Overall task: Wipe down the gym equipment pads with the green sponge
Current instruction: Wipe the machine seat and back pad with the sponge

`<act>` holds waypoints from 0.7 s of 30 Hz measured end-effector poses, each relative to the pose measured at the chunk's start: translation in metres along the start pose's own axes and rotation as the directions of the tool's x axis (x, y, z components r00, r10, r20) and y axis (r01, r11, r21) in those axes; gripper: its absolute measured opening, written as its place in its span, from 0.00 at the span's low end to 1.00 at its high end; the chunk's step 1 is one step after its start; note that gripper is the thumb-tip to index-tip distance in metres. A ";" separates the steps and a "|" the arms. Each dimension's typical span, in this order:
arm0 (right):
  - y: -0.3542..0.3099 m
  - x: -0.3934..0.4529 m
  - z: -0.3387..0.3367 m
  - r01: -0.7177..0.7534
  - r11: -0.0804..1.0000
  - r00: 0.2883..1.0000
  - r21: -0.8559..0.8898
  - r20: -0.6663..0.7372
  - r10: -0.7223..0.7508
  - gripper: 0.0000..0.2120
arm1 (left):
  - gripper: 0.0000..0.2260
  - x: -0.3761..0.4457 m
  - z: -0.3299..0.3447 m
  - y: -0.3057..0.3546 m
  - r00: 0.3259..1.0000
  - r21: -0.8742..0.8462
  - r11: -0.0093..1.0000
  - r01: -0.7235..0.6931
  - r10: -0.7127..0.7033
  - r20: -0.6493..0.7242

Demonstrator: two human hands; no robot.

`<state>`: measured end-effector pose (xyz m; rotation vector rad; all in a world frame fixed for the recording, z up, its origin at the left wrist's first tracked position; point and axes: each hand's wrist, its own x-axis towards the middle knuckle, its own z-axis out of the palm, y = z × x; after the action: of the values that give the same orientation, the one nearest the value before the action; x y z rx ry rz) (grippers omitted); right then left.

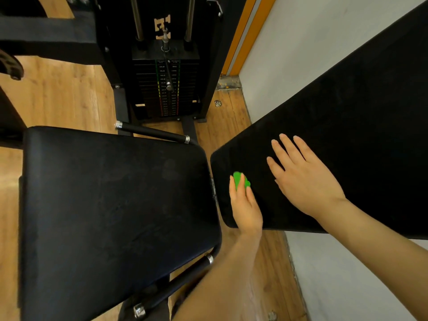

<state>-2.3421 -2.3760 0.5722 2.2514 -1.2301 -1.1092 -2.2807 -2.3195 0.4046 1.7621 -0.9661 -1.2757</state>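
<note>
A long black back pad (347, 117) slants from the lower middle up to the top right. My left hand (245, 205) grips the green sponge (240, 180) and presses it on the pad's lower left corner; only the sponge's top shows past my fingers. My right hand (303, 177) lies flat on the same pad just right of the sponge, fingers straight and spread. A wide black seat pad (111, 216) fills the lower left, apart from both hands.
A black weight stack (166, 86) with a selector pin stands at the top middle. Two black handles with chrome ends (152, 133) (176, 283) flank the seat pad. Wooden floor shows between the pads; a white wall (347, 274) runs along the right.
</note>
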 end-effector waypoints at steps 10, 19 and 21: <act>-0.009 0.004 0.005 0.008 1.000 1.000 0.006 0.021 -0.009 0.26 | 0.18 -0.011 -0.010 -0.014 0.995 -0.068 0.993 0.097 -0.095 0.029; -0.040 0.016 0.016 0.089 0.995 0.995 0.052 0.041 -0.092 0.26 | 0.18 0.118 -0.018 0.025 1.000 -0.120 0.993 0.014 -0.014 -0.005; -0.045 0.018 0.020 0.099 0.993 0.994 0.061 0.049 -0.102 0.26 | 0.18 0.123 -0.013 0.025 0.999 -0.112 0.993 0.030 -0.027 0.033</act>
<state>-2.3268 -2.3641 0.5238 2.3653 -1.1954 -1.1900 -2.2447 -2.4382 0.3802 1.6794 -0.8720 -1.3531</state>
